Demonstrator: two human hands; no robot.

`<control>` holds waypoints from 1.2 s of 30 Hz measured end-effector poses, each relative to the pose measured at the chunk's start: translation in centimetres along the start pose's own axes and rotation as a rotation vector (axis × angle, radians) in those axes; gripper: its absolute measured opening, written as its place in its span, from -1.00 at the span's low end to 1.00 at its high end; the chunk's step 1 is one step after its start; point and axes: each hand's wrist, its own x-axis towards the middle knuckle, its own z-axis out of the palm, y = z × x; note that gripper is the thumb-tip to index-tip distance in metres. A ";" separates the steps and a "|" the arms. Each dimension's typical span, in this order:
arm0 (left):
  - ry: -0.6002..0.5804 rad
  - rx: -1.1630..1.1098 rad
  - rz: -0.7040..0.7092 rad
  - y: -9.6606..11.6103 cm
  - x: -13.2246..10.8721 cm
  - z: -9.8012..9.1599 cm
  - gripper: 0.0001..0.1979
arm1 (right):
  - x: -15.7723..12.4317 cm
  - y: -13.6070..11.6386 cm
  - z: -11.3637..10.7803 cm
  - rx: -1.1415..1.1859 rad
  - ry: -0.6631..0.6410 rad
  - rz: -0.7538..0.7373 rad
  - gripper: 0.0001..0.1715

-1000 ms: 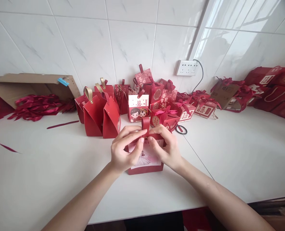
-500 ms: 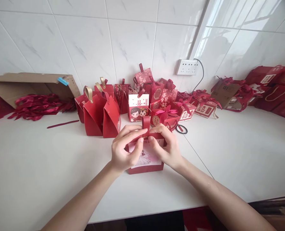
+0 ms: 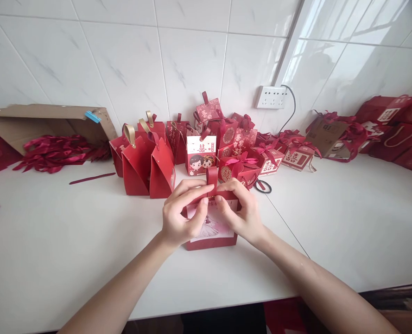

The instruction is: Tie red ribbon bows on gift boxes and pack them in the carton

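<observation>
A dark red gift box (image 3: pixel 211 230) with a pale pink printed front stands upright on the white table before me. From the middle of its top edge rises a red ribbon loop (image 3: pixel 212 176). My left hand (image 3: pixel 183 214) pinches the top edge just left of the loop, thumb in front and fingers on top. On the other side of the loop, my right hand (image 3: pixel 241 214) grips the same edge in a like pinch. Both sets of fingertips nearly meet at the loop's base. The box's upper corners are partly hidden behind my hands.
Red gift boxes (image 3: pixel 136 169) with gold loops stand behind to the left. A cartoon-printed box (image 3: pixel 201 155) and several bow-tied boxes (image 3: pixel 240 169) sit farther back. A cardboard box (image 3: pixel 49 111) holds dark red ribbons (image 3: pixel 58 150). Red bags (image 3: pixel 396 134) lie right.
Both hands keep their pinch on the gift box's top edge. The whole view has shifted very slightly; nothing else visibly differs.
</observation>
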 end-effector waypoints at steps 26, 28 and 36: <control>-0.021 -0.017 -0.039 0.0 -0.1 0.0 -0.78 | -0.1 0.0 -0.1 -0.001 -0.003 -0.008 -0.94; -0.011 -0.023 -0.034 -0.1 -0.1 0.0 -0.77 | 0.0 0.0 -0.1 -0.003 -0.001 -0.009 -0.94; 0.017 -0.020 -0.029 0.0 0.0 0.1 -0.73 | 0.0 0.0 -0.1 -0.011 0.002 0.019 -0.95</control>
